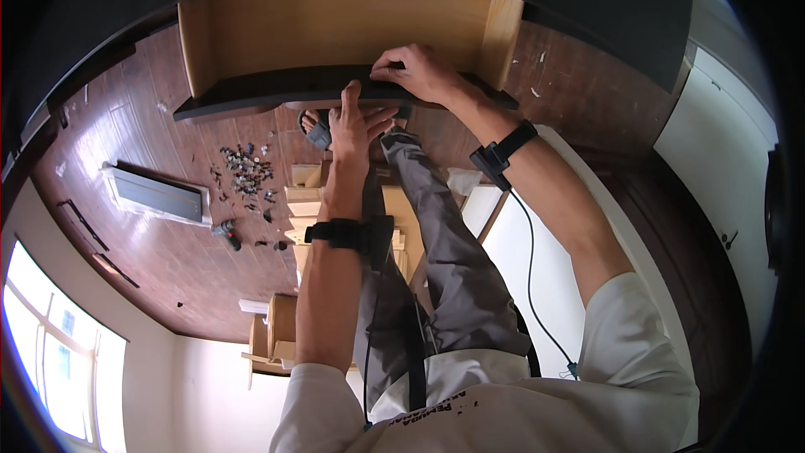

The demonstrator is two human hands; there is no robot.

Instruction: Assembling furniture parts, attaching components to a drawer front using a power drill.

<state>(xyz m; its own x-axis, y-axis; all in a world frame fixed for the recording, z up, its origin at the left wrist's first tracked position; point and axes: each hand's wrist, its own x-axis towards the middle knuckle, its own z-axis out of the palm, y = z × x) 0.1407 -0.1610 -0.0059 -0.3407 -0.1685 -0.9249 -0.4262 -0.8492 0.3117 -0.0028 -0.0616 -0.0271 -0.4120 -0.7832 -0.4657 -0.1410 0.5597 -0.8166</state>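
An open drawer (335, 21) with a pale wooden inside and a dark front panel (277, 84) sticks out in front of me. My right hand (415, 71) reaches over the panel's top edge from the right. Its fingers are bent and pressed together just inside the panel; anything in them is too small or hidden to make out. On the outer side, my left hand (352, 124) is against the panel with thumb raised and fingers spread apart. No object shows in that hand.
Above the drawer lies a dark cabinet top (587, 0). Several small hardware pieces (245, 172) are scattered on the brown wooden floor, by a power drill (226, 233) and a wrapped grey panel (159, 195). Wooden parts (306, 210) lie beside my legs. A white door (721, 134) stands right.
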